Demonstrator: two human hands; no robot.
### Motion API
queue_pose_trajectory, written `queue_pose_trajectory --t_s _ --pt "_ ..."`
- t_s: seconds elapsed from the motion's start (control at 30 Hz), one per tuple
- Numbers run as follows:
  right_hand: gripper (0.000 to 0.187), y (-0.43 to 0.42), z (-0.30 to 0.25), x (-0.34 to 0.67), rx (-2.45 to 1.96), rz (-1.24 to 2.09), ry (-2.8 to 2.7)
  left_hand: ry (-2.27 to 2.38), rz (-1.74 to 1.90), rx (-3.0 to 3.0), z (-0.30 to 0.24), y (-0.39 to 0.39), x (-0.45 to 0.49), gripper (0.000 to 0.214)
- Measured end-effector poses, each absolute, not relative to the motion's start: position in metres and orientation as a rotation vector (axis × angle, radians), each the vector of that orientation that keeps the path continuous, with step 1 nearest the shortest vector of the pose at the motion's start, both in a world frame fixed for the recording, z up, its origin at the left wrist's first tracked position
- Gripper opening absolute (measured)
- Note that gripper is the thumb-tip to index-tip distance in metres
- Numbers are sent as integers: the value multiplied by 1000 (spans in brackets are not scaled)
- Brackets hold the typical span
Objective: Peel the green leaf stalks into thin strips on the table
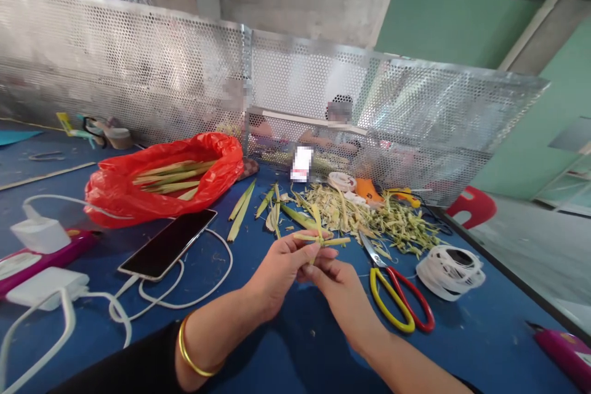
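Note:
Both hands meet over the blue table, pinching a small pale-yellow bundle of leaf strips (317, 221) whose ends stick out upward and sideways. My left hand (287, 261) is closed on it from the left, thumb on top. From the right, my right hand (339, 283) closes its fingertips at the bundle's lower end. Fingers hide that lower part. Just beyond the hands lies a heap of leaf scraps (339, 209). Right of my right hand rest open-bladed scissors (385, 286) with one yellow and one red handle.
A red plastic bag (111, 188) of long leaves stands at the left. Nearer are a phone (168, 243), white cables and a charger (48, 288). A white tape roll (450, 272) sits at the right. Behind a perforated metal screen (314, 74), people are partly visible.

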State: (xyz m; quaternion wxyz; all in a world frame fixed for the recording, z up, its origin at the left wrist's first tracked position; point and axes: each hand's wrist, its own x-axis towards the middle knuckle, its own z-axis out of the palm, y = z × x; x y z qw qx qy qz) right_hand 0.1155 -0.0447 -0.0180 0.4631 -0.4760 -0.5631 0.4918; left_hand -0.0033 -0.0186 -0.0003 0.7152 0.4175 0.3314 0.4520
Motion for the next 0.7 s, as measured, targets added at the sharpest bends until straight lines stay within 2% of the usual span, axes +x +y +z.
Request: queue_pose_trajectory --t_s 0.2,0.43,0.57,0.63,0.7 --pt "24 -43 -18 125 -1163 968 -1623 722 1010 968 -3 -18 -4 32" --pt "23 -43 -14 132 -1167 867 -1847 754 1009 908 1 -17 -4 40" --pt "37 -46 -1 142 -1228 453 -1755 764 1009 991 6 -13 -8 34" --pt "32 -43 5 149 -1263 280 -1553 793 963 1059 8 -12 -10 26" --pt "20 -37 8 154 -1299 391 -1458 817 877 1117 8 -12 -10 23"
